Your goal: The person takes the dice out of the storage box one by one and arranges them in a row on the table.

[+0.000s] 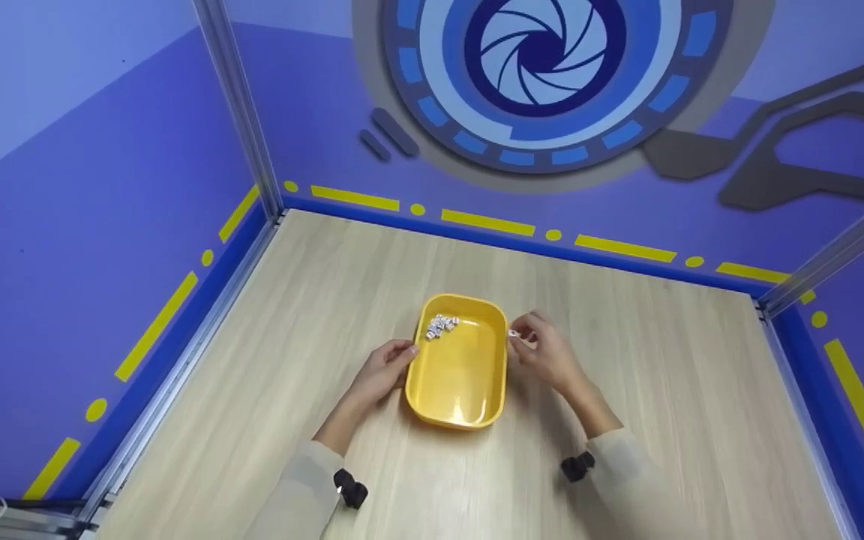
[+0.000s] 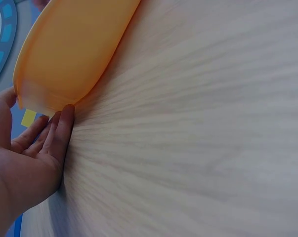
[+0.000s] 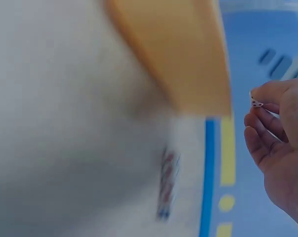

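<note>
A yellow plastic box (image 1: 456,375), open at the top, stands on the table with a small heap of white dice (image 1: 439,325) in its far left corner. My left hand (image 1: 385,369) holds the box's left side, thumb at the rim and fingers against the outer wall, as the left wrist view (image 2: 37,148) also shows. Just outside the right rim, my right hand (image 1: 548,351) pinches one white die (image 3: 256,103) between thumb and fingertips. A blurred row of dice (image 3: 168,183) lies on the table in the right wrist view; in the head view the right hand seems to hide it.
The wood-grain table (image 1: 327,300) is bounded by blue-purple panels (image 1: 132,225) with yellow dashes at the left, back and right. Metal posts (image 1: 241,105) stand at the corners. Black wrist cameras (image 1: 351,489) sit at both sleeves.
</note>
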{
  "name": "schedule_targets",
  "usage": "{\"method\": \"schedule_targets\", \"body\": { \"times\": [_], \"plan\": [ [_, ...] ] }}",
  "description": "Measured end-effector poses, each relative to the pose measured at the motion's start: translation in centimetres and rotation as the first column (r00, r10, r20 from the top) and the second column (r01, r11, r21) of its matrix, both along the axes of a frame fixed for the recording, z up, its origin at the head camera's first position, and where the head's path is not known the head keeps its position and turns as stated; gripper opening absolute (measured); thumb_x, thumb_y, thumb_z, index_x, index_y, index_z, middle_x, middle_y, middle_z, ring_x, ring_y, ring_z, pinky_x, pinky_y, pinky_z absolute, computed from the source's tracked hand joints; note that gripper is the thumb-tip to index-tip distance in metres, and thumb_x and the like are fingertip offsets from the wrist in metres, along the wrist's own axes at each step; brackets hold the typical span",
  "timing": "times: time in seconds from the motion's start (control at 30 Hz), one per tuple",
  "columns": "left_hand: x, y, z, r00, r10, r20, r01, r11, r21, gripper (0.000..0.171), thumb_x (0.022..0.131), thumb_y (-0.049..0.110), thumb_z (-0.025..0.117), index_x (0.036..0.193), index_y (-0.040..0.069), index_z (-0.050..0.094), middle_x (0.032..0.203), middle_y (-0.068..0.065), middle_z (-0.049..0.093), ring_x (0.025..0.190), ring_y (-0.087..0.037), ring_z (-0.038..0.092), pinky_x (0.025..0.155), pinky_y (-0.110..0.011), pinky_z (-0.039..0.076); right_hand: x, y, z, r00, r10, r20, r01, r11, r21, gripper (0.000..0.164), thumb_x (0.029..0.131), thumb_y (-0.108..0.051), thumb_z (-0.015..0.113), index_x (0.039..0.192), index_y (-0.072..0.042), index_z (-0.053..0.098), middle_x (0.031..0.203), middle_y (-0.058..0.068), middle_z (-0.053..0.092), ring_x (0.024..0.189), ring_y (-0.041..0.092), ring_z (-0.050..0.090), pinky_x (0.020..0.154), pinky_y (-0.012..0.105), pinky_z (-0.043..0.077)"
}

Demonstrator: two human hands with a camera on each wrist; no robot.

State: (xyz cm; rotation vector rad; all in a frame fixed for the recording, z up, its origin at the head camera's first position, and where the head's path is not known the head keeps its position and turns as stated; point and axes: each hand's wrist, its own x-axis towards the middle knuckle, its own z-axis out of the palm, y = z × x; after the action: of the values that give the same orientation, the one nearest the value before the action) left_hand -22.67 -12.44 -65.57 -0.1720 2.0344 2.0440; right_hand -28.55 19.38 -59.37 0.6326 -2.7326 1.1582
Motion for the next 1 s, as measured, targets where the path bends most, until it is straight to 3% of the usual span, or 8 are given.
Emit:
{"method": "schedule_targets", "body": {
  "times": [0.27,0.47,0.67,1.0],
  "plan": [
    [0.0,0.0,0.1,1.0,-0.013,0.0,0.013,1.0,0.014,0.053,0.098,0.046,0.059,0.136,0.009,0.053,0.125,-0.013,0.062,0.104,-0.024,0.067,0.082,-0.034,0.058,0.7,6.6,-3.0,0.99,-0.135,0.026,0.134,0.991,0.026,0.015,0.09,-0.011,0.074,0.104,-0.01,0.067,0.097,0.0,0.06,0.087,0.015,0.058,0.072,0.03,0.053],
    [0.2,-0.2,0.2,1.0,-0.019,-0.007,0.019,0.999,0.039,0.058,0.096,0.048,0.061,0.137,0.006,0.052,0.127,-0.018,0.061,0.107,-0.03,0.066,0.085,-0.041,0.058,1.1,9.3,-4.8,0.987,-0.159,0.015,0.158,0.987,0.037,0.014,0.089,-0.011,0.075,0.101,-0.008,0.068,0.094,0.001,0.061,0.085,0.016,0.059,0.071,0.031,0.052],
    [0.2,-0.2,0.1,1.0,-0.007,0.006,0.007,1.0,0.018,0.056,0.098,0.047,0.06,0.137,0.007,0.052,0.128,-0.016,0.061,0.108,-0.029,0.066,0.085,-0.038,0.058,1.5,10.6,-5.8,0.979,-0.196,0.062,0.191,0.979,0.077,0.013,0.09,-0.011,0.074,0.102,-0.01,0.068,0.094,0.0,0.061,0.085,0.015,0.057,0.071,0.03,0.049],
    [0.2,0.0,0.3,1.0,0.001,0.013,-0.001,1.0,0.023,0.05,0.1,0.042,0.057,0.137,0.008,0.053,0.126,-0.014,0.061,0.107,-0.025,0.066,0.084,-0.034,0.058,1.7,10.5,-6.4,0.979,-0.185,0.086,0.18,0.982,0.063,0.013,0.088,-0.009,0.075,0.099,-0.01,0.069,0.093,0.001,0.062,0.084,0.016,0.058,0.072,0.032,0.05]
  ]
}}
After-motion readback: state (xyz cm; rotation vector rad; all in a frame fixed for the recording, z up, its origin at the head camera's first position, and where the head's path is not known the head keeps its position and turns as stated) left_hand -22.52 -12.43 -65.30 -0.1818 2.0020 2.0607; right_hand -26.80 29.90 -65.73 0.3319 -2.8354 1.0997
